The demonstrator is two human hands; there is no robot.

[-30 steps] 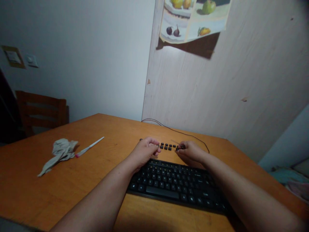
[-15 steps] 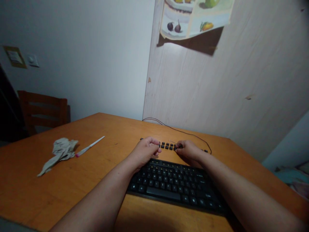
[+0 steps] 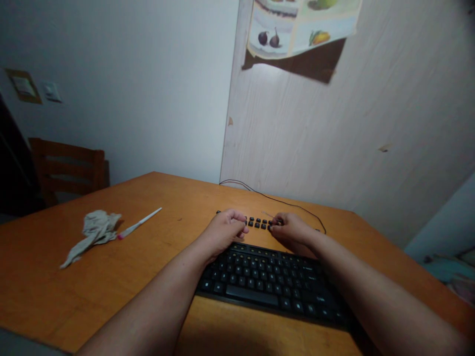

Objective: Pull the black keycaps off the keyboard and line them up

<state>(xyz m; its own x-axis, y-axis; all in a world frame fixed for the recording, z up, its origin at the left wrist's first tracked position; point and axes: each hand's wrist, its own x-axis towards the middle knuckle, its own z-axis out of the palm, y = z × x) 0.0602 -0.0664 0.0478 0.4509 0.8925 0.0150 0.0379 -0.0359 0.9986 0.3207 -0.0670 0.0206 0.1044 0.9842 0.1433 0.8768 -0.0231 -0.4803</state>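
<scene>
Keyboard [image 3: 252, 291] lies on the tabletop [image 3: 156, 287], black, long side toward the person, yellowish dots along its upper rows. Just beyond its far edge: small black keycaps [image 3: 257, 225], most of those in view lined up in two short rows between the hands.

Left hand [image 3: 225, 228]: beyond the keyboard's far left corner, fingers loosely curled, thumb and forefinger drawn close together at the left end of the rows. Cannot tell whether a keycap is pinched there or merely sits behind the fingertips. Wrist passes beside the keyboard's left end.

Right hand [image 3: 291, 228]: also beyond the keyboard, at the right end of the rows. Fingers bent, tips brought together on a thin stick [image 3: 267, 215] that juts leftward above the keycaps. Fingertips close by the last keycaps; contact unclear. Forearm crosses over the keyboard's right part.

Well left of the keyboard: crumpled cloth [image 3: 98, 228]; near it a white brush [image 3: 143, 221], pink at its near end. Behind the keyboard, past the keycaps, a dark cable [image 3: 293, 203] curves across the tabletop.
</scene>
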